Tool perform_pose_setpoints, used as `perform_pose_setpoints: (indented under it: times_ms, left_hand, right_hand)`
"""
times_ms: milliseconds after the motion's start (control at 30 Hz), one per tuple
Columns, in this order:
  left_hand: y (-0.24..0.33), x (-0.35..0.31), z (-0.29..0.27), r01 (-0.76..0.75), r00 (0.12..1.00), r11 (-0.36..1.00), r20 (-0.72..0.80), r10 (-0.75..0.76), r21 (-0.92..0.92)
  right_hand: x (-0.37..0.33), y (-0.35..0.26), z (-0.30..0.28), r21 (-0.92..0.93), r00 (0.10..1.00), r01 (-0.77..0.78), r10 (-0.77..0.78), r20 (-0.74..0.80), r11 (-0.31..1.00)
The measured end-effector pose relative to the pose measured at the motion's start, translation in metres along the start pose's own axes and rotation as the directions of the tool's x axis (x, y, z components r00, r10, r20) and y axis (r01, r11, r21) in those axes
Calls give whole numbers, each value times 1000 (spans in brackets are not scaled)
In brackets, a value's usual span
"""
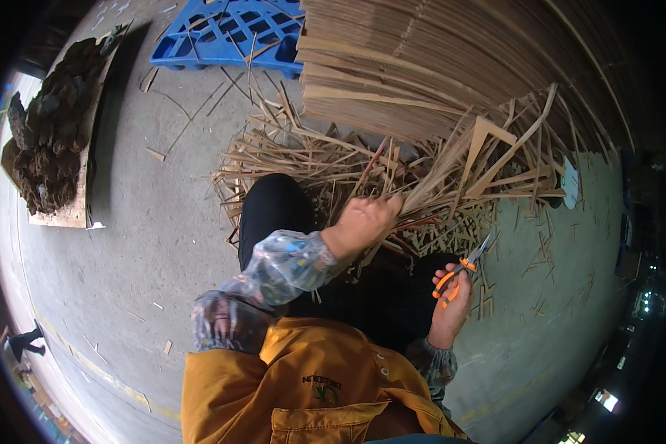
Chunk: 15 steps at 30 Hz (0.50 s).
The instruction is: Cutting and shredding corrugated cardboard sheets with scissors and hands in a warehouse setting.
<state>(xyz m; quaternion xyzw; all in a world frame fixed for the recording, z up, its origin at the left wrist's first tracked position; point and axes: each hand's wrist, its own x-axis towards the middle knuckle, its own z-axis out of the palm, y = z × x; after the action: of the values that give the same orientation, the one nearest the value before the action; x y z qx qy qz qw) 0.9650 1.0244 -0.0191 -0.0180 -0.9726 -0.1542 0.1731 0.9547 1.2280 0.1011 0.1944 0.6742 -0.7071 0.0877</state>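
My left hand [364, 222] is closed around a bunch of thin cardboard strips [451, 174] that fan out up and to the right. My right hand [448, 307] holds orange-handled scissors [462, 268], blades pointing up right, a short way below the bunch. Both forearms wear patterned sleeve covers over a yellow jacket. My dark-trousered knees sit beneath the hands.
A loose heap of cut strips [288, 159] covers the concrete floor ahead. A tall stack of flat cardboard sheets [436, 59] rises behind it. A blue plastic pallet [229, 33] lies at the top left. A board with dark lumpy material [52, 133] stands at far left.
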Motion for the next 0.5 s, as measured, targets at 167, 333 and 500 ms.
perform_pose_setpoints:
  times_ms: [167, 333, 500]
  left_hand:
    - [-7, -34, -80, -72, 874, 962, 448, 187, -262]
    - [-112, 86, -133, 263, 712, 938, -610, -347, -227]
    - [-167, 131, -149, 156, 817, 962, -577, 1, 223]
  right_hand:
    - [9, 1, -4, 65, 1000, -8, 7, 6, 998]
    - [9, 4, -2, 35, 999, 39, -39, 10, 999]
    - [3, 2, 1, 33, 998, -2, 0, 56, 999]
